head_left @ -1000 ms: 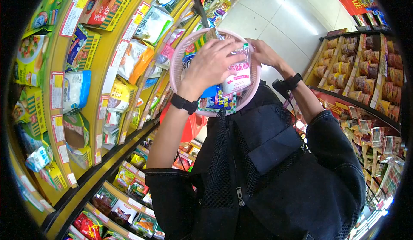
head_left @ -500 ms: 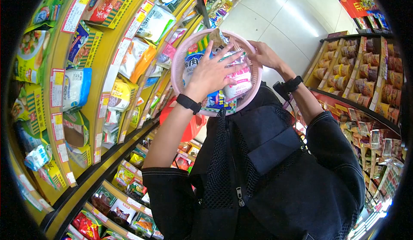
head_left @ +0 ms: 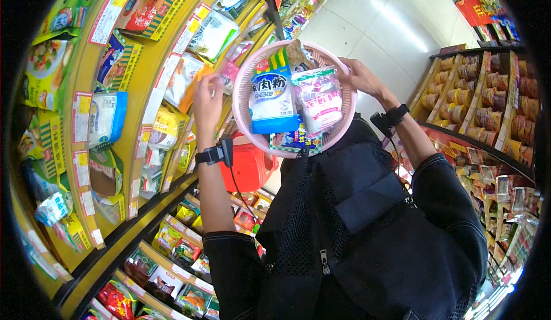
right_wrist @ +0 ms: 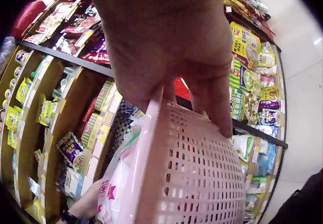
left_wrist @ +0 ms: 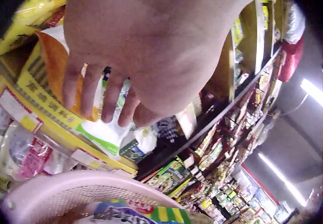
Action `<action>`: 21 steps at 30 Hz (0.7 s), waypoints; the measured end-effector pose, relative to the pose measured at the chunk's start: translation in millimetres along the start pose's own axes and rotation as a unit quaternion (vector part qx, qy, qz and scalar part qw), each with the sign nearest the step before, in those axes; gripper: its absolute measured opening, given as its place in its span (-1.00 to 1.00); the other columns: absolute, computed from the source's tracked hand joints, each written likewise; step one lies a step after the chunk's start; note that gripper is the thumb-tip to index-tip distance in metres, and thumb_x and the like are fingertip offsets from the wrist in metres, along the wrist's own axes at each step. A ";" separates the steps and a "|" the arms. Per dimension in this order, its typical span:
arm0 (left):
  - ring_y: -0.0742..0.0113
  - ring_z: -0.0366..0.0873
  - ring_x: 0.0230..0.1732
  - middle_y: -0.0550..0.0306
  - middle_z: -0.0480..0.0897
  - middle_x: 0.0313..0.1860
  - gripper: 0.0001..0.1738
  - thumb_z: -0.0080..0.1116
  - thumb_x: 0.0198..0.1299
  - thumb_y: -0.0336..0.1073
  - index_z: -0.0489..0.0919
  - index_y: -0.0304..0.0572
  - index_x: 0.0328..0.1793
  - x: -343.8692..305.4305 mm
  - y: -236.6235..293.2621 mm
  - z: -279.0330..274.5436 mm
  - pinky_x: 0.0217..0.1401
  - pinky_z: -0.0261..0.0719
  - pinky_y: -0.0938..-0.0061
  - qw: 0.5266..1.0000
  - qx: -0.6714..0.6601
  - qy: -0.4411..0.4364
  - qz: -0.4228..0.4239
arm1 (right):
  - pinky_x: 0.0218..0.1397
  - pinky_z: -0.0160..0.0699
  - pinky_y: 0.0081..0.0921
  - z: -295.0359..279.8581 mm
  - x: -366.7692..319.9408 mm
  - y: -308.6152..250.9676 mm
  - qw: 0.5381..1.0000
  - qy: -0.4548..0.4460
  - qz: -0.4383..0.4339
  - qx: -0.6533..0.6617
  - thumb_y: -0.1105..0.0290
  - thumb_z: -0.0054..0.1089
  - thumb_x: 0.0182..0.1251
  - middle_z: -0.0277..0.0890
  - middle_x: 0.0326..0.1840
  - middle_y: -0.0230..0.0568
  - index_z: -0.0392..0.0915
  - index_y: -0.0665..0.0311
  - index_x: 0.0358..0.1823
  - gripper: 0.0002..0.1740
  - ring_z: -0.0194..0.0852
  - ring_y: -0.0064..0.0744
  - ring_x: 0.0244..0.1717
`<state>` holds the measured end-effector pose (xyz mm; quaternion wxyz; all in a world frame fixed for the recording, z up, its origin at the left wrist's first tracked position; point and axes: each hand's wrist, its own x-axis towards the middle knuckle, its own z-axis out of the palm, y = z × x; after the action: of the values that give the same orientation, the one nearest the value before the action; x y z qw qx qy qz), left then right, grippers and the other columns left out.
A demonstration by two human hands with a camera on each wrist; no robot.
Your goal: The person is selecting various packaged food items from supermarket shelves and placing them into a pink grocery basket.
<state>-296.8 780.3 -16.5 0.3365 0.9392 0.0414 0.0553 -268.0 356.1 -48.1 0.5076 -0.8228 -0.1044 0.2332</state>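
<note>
My left hand is beside the shelf, its fingers by a white-and-orange bag; contact cannot be told. In the left wrist view, that hand has extended fingers and holds nothing. My right hand grips the rim of a pink basket. The right wrist view shows this hand curled over the rim of the perforated basket. Inside lie a blue-and-white packet, a white-and-pink packet and a partly covered blue packet.
Yellow shelves of bagged goods with price labels line the left side. A red plastic object stands below the basket. At the right, a rack holds round packs. Pale floor tiles lie beyond the basket.
My left hand has moved off the packets, leftward to the shelf, uncovering the basket's contents. The blue-and-white packet now lies in full view. My right hand keeps its grip on the rim.
</note>
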 end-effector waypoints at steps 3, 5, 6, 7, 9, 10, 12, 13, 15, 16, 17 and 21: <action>-0.07 0.60 0.28 -0.19 0.60 0.28 -0.46 0.18 0.44 0.07 0.58 -0.19 0.31 -3.6 -13.1 9.4 0.36 0.51 0.17 0.996 0.010 -0.090 0.005 | 0.08 0.60 -0.39 2.3 0.2 -8.7 0.998 -0.028 0.003 0.058 0.42 0.25 0.26 0.71 -0.06 -0.12 0.55 0.37 0.32 -0.44 0.62 -0.38 -0.08; -0.06 0.60 0.31 -0.21 0.61 0.30 -0.40 0.17 0.44 0.12 0.57 -0.21 0.34 10.4 -1.4 20.3 0.38 0.49 0.18 0.995 -0.018 -0.093 0.038 | 0.04 0.59 -0.45 3.7 1.4 -16.7 0.996 -0.050 0.013 0.069 0.45 0.23 0.27 0.69 -0.05 -0.22 0.54 0.36 0.35 -0.44 0.57 -0.48 -0.10; -0.06 0.59 0.35 -0.22 0.62 0.32 -0.34 0.16 0.44 0.17 0.55 -0.24 0.37 20.4 7.9 24.2 0.40 0.48 0.19 0.991 -0.043 -0.100 0.073 | 0.02 0.58 -0.47 5.7 4.4 -18.2 0.997 -0.057 0.002 0.048 0.45 0.23 0.28 0.68 -0.07 -0.23 0.54 0.36 0.33 -0.45 0.56 -0.49 -0.11; -0.06 0.59 0.35 -0.22 0.62 0.32 -0.34 0.16 0.44 0.17 0.55 -0.24 0.37 32.6 14.5 28.0 0.40 0.48 0.19 0.992 -0.044 -0.092 0.069 | 0.00 0.58 -0.49 7.7 8.0 -21.4 0.998 -0.063 -0.011 0.028 0.44 0.24 0.28 0.67 -0.09 -0.24 0.54 0.35 0.32 -0.46 0.54 -0.50 -0.12; -0.02 0.61 0.34 -0.21 0.65 0.31 -0.19 0.14 0.42 0.28 0.52 -0.32 0.44 60.6 22.2 33.0 0.42 0.47 0.20 0.954 -0.169 -0.246 0.009 | 0.00 0.57 -0.48 10.7 11.9 -38.0 0.997 -0.075 -0.027 0.006 0.44 0.24 0.28 0.67 -0.10 -0.25 0.55 0.35 0.29 -0.48 0.54 -0.50 -0.11; -0.02 0.61 0.34 -0.21 0.65 0.31 -0.19 0.14 0.42 0.28 0.52 -0.32 0.44 69.7 15.5 42.1 0.42 0.47 0.20 0.956 -0.167 -0.239 0.007 | 0.00 0.56 -0.47 12.0 14.4 -44.4 0.996 -0.079 -0.038 -0.010 0.45 0.24 0.27 0.66 -0.12 -0.26 0.55 0.35 0.27 -0.50 0.54 -0.50 -0.11; 0.03 0.65 0.29 -0.20 0.71 0.23 -0.14 0.10 0.39 0.38 0.58 -0.28 0.41 73.7 20.1 49.4 0.39 0.48 0.25 0.945 -0.175 -0.274 -0.020 | 0.22 0.56 -0.32 13.0 19.2 -37.6 0.995 -0.091 -0.044 -0.012 0.43 0.26 0.29 0.73 -0.02 -0.04 0.56 0.33 0.26 -0.52 0.65 -0.27 0.02; 0.09 0.67 0.22 -0.14 0.74 0.18 -0.14 0.05 0.36 0.48 0.66 -0.12 0.37 60.5 33.3 39.7 0.35 0.49 0.28 0.942 -0.170 -0.283 -0.055 | 0.22 0.56 -0.31 13.5 19.6 -33.3 0.995 -0.088 -0.043 -0.018 0.43 0.26 0.29 0.73 -0.02 -0.03 0.56 0.34 0.25 -0.52 0.65 -0.26 0.03; 0.16 0.70 0.09 -0.07 0.78 0.06 -0.14 0.00 0.32 0.55 0.70 0.02 0.33 54.3 37.7 40.7 0.23 0.55 0.30 0.958 -0.132 -0.255 -0.001 | 0.24 0.56 -0.29 16.5 18.8 -32.2 0.995 -0.085 -0.037 -0.026 0.43 0.25 0.29 0.73 -0.01 0.00 0.55 0.35 0.28 -0.50 0.66 -0.24 0.03; 0.16 0.71 0.05 -0.06 0.79 0.04 -0.13 -0.02 0.31 0.58 0.70 0.04 0.33 50.8 38.9 39.2 0.19 0.57 0.30 0.963 -0.118 -0.242 0.014 | 0.24 0.56 -0.29 18.1 18.8 -31.5 0.995 -0.083 -0.039 -0.025 0.43 0.25 0.29 0.73 -0.01 0.00 0.55 0.35 0.28 -0.50 0.66 -0.24 0.03; 0.16 0.71 0.05 -0.06 0.79 0.04 -0.13 -0.02 0.31 0.58 0.70 0.04 0.33 50.3 37.9 40.4 0.19 0.57 0.30 0.963 -0.117 -0.242 0.016 | 0.24 0.56 -0.29 20.0 18.8 -31.4 0.997 -0.077 -0.019 -0.015 0.44 0.24 0.29 0.73 0.00 0.00 0.54 0.34 0.30 -0.49 0.66 -0.24 0.03; 0.20 0.69 -0.23 0.00 0.77 -0.25 -0.05 0.00 0.20 0.67 0.77 -0.01 0.19 43.5 35.5 38.1 -0.09 0.60 0.28 0.960 -0.092 -0.259 -0.044 | 0.24 0.57 -0.31 26.5 19.0 -29.5 0.996 -0.068 -0.050 -0.030 0.45 0.18 0.34 0.73 0.03 0.00 0.52 0.33 0.36 -0.47 0.65 -0.26 0.04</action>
<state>-247.3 734.0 -19.8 0.4228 0.8835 -0.0109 -0.2016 -262.5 398.4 -37.3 0.4859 -0.8136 -0.1862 0.2595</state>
